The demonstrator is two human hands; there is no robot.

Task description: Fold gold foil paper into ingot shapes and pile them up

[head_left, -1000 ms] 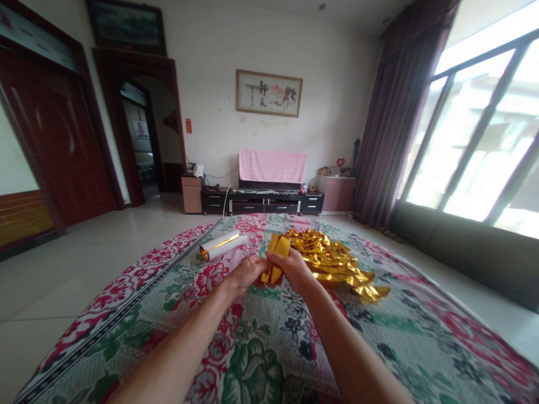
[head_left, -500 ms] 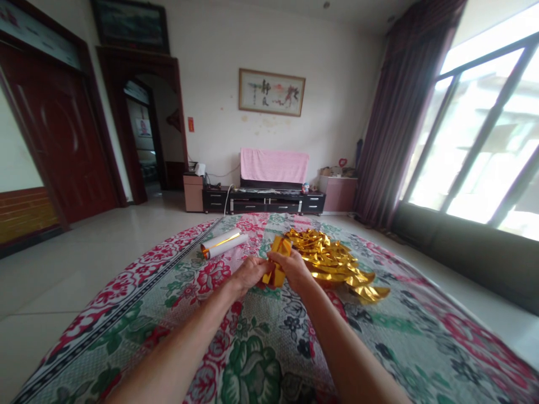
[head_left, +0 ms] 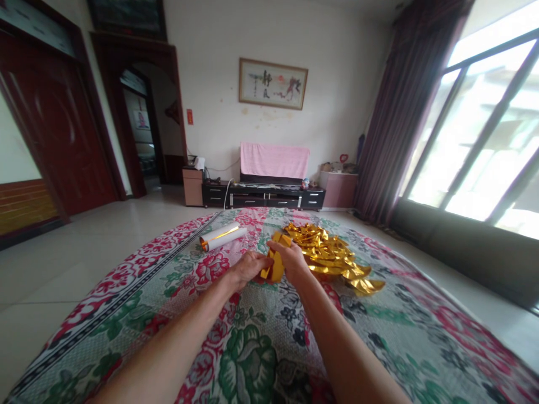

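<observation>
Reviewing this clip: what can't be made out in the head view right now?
- Gold paper piece: its fold shape, covered by the left hand and right hand.
- Gold pile: its near left edge, behind the right hand; piece count, too small.
- Wall picture: characters too small.

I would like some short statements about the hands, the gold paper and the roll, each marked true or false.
1. Both hands, left hand and right hand, hold one folded gold paper piece. True.
2. The pile of gold paper pieces lies left of the hands. False: it lies to their right.
3. The white roll with gold inside rests on the floral cloth. True.
4. The left hand touches the roll. False: the roll lies apart, farther away.
</observation>
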